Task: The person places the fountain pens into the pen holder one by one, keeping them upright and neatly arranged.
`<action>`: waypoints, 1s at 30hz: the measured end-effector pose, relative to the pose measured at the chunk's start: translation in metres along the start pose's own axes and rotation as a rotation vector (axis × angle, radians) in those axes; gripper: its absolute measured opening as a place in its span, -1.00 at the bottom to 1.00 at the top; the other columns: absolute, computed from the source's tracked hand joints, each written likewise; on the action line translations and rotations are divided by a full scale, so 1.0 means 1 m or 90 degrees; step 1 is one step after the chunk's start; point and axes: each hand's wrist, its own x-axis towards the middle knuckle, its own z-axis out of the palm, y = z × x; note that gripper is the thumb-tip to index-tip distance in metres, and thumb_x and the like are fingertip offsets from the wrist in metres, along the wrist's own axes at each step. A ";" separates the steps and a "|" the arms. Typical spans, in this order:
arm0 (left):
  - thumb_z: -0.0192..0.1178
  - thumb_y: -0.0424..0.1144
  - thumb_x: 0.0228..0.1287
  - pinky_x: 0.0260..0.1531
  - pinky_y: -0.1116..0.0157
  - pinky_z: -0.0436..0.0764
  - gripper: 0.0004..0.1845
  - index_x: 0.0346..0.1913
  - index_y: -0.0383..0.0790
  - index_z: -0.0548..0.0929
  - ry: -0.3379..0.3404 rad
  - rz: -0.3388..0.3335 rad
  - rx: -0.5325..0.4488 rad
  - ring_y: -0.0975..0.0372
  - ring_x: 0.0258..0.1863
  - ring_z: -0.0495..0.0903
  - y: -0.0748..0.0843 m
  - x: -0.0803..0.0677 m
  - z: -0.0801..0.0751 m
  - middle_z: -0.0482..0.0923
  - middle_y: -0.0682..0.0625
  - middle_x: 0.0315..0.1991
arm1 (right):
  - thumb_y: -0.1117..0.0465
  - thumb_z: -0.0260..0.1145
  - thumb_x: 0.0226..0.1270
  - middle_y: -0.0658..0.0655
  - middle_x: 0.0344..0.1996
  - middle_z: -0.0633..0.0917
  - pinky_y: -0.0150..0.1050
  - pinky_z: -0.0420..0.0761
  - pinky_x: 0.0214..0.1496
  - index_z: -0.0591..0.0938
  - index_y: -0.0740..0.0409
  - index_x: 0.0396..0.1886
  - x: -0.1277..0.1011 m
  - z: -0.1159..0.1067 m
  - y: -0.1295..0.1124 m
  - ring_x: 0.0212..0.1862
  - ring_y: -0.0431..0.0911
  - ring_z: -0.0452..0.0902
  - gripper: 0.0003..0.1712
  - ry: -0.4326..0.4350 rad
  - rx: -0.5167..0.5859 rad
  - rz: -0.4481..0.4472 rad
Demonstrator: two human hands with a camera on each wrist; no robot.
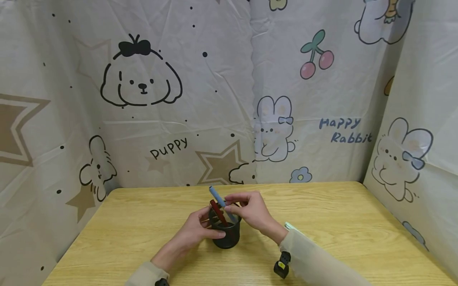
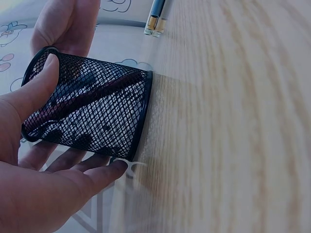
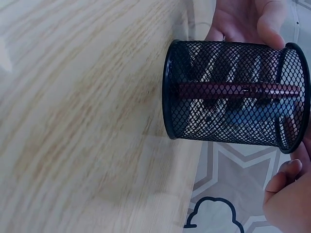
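Note:
A black mesh pen holder [image 1: 227, 240] stands upright on the wooden table. My left hand [image 1: 193, 231] holds it from the left side, thumb across the near wall and fingers round the far side. A dark red pen [image 1: 216, 210] leans inside, its upper end above the rim; its length shows through the mesh in the right wrist view. Over the opening, my right hand [image 1: 253, 209] pinches a blue pen [image 1: 216, 194] between thumb and fingers. The blue pen's lower end is inside the holder, and its top tilts to the left.
Partly hidden behind my right forearm lies a pale green and white item [image 1: 289, 226]. Blue and clear pen-like sticks [image 2: 154, 22] lie on the table in the left wrist view. A printed curtain [image 1: 214, 99] hangs along the table's back and sides.

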 end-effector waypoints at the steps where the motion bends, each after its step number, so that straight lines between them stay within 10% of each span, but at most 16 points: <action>1: 0.57 -0.41 0.19 0.36 -0.05 0.49 -0.22 0.48 -0.25 0.50 0.002 -0.002 0.002 -0.17 0.37 0.50 0.000 0.000 0.000 0.55 -0.22 0.35 | 0.40 0.50 0.35 0.23 -0.12 0.83 -0.05 0.62 0.28 0.80 0.35 0.03 0.000 0.000 0.000 0.04 0.11 0.75 -0.72 0.000 0.005 0.001; 7: 0.57 -0.42 0.17 0.34 -0.05 0.51 -0.31 0.37 -0.35 0.55 0.010 -0.003 0.009 -0.17 0.34 0.53 0.001 0.000 0.000 0.61 -0.16 0.25 | 0.37 0.51 0.35 0.19 -0.13 0.83 0.10 0.55 0.35 0.81 0.32 0.02 -0.003 -0.007 -0.006 0.07 0.10 0.74 -0.74 0.025 -0.009 0.000; 23: 0.59 -0.43 0.13 0.33 -0.05 0.52 -0.23 0.42 -0.38 0.50 0.019 -0.010 0.006 -0.18 0.34 0.52 -0.002 0.001 0.000 0.60 -0.18 0.24 | 0.27 0.54 0.36 0.13 -0.15 0.82 -0.36 0.61 -0.04 0.85 0.17 -0.11 -0.046 -0.080 -0.020 -0.09 -0.03 0.67 -0.85 0.035 -0.145 0.062; 30: 0.60 -0.41 0.13 0.32 -0.02 0.53 -0.25 0.39 -0.36 0.53 0.010 -0.006 0.000 -0.15 0.32 0.55 -0.005 0.002 0.000 0.61 -0.17 0.24 | 0.22 0.55 0.35 0.06 -0.19 0.80 -0.31 0.29 -0.40 0.84 0.18 -0.09 -0.070 -0.115 -0.019 -0.46 -0.17 0.27 -0.81 0.040 -0.187 0.107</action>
